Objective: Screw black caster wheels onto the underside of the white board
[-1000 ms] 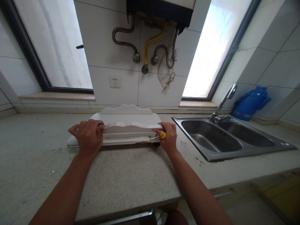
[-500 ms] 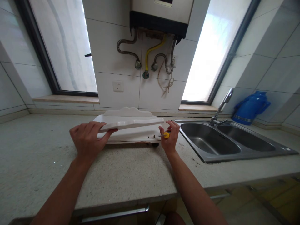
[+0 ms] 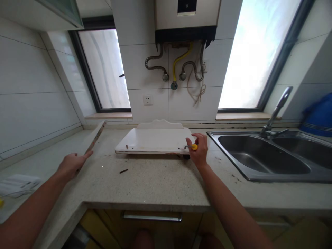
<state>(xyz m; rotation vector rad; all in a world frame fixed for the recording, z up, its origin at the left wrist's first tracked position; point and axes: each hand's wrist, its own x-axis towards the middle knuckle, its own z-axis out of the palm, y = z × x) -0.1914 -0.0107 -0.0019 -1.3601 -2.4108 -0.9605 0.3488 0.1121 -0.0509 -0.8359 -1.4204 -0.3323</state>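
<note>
At the left, my left hand (image 3: 74, 164) is closed around the near end of a white panel (image 3: 96, 135), which is tilted up with its narrow edge toward me. A white wooden shelf piece (image 3: 155, 139) with a scalloped back lies on the counter, with small holes along its front edge and a dowel (image 3: 127, 146) standing at its left. By the shelf's right end, my right hand (image 3: 199, 148) grips a small screwdriver with a yellow handle (image 3: 194, 147), its fingers partly curled. On the counter in front of the shelf lies a dark screw (image 3: 123, 171).
A steel double sink (image 3: 233, 173) with a tap (image 3: 276, 110) is set into the counter at right, beside a blue jug (image 3: 319, 116). A water heater (image 3: 185, 20) with pipes hangs above. At far left lies a white object with a cable (image 3: 19, 183).
My left hand has lifted the white panel off the shelf piece and carried it left. The shelf's top and the dark screw now show. My right hand keeps the screwdriver by the shelf's right end.
</note>
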